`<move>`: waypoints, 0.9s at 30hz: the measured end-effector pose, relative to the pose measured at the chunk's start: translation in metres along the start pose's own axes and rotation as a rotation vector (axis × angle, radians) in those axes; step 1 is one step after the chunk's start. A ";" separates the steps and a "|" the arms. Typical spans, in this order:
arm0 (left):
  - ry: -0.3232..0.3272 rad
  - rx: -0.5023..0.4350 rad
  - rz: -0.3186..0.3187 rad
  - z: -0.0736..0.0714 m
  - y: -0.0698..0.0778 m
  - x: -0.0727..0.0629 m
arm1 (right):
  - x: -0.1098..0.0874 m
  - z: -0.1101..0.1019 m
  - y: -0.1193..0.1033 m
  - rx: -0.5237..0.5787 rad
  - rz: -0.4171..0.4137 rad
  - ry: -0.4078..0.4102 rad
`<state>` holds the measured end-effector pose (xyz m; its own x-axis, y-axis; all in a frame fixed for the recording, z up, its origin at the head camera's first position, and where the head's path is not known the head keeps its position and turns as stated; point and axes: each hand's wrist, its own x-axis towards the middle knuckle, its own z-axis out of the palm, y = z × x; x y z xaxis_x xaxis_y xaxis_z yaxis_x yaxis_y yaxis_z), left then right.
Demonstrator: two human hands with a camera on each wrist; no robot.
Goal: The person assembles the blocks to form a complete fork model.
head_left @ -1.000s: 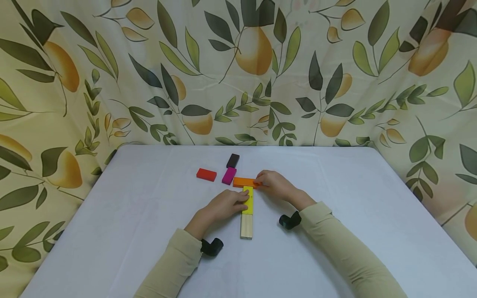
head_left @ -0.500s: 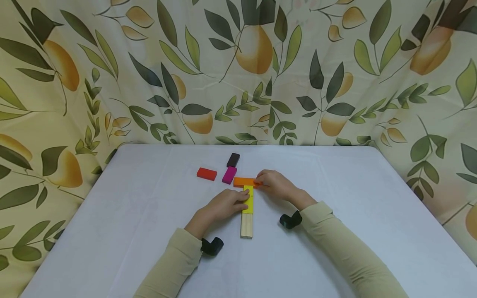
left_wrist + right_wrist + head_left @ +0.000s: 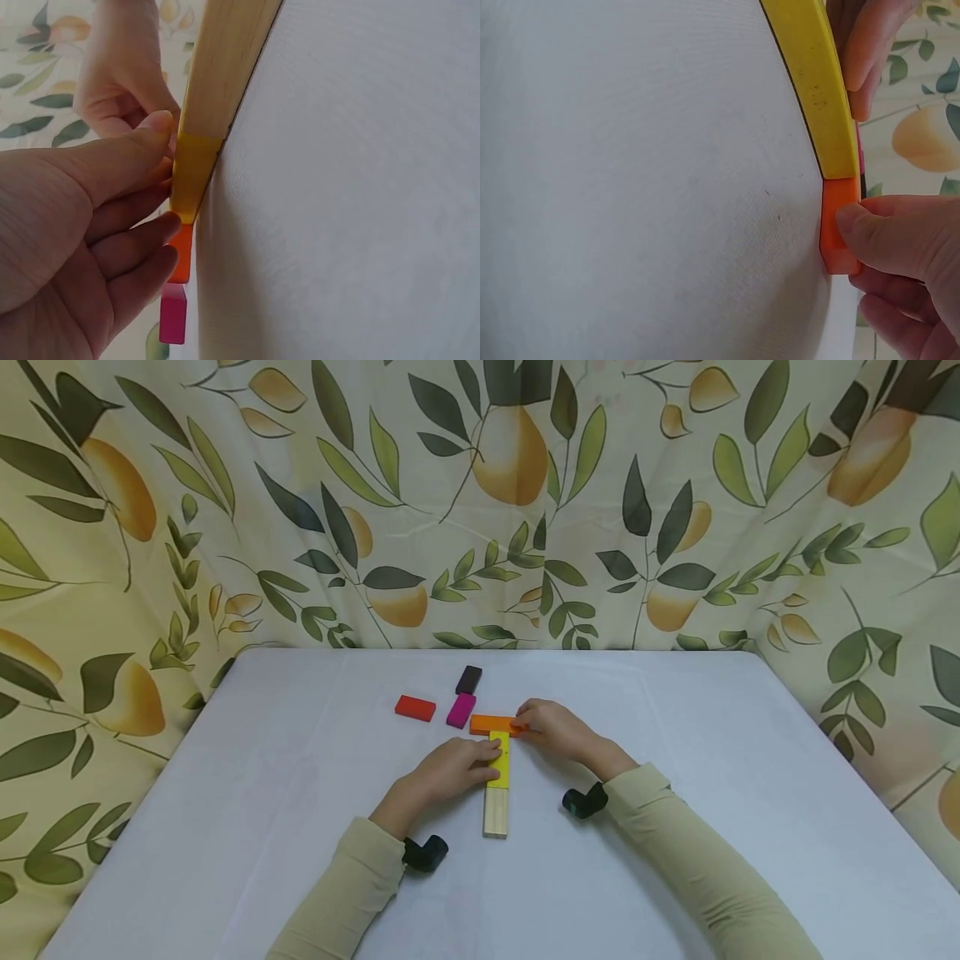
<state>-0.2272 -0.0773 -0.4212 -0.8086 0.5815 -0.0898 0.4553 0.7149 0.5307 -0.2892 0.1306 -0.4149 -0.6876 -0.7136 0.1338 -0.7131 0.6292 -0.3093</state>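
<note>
A yellow block (image 3: 503, 768) lies lengthwise between a plain wooden block (image 3: 496, 812) at its near end and an orange block (image 3: 489, 724) set crosswise at its far end. My left hand (image 3: 447, 768) rests its thumb and fingertips on the yellow block, spread along its left side; in the left wrist view the fingers (image 3: 142, 247) are loosely bent. With thumb and fingers my right hand (image 3: 558, 731) pinches the right end of the orange block (image 3: 838, 217). In the right wrist view the yellow block (image 3: 817, 90) meets the orange one.
Left of the orange block lies a magenta block (image 3: 461, 711), with a black block (image 3: 468, 680) just behind it. A red block (image 3: 416, 708) lies farther left. All lie on a white-covered table (image 3: 247, 793), with a leaf-patterned cloth (image 3: 300, 543) hanging behind.
</note>
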 end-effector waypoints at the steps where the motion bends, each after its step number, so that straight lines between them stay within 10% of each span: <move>1: 0.003 0.004 0.001 0.000 0.000 0.000 | 0.000 0.000 0.000 -0.002 0.000 -0.002; 16: 0.065 0.015 -0.003 0.003 0.000 0.002 | 0.003 -0.005 -0.001 0.025 0.022 -0.035; 27: -0.021 0.032 -0.047 0.006 0.000 0.004 | 0.007 -0.008 -0.001 0.030 0.047 -0.056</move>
<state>-0.2286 -0.0732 -0.4265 -0.8214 0.5549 -0.1321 0.4290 0.7536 0.4981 -0.2949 0.1273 -0.4066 -0.7108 -0.7003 0.0661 -0.6755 0.6533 -0.3420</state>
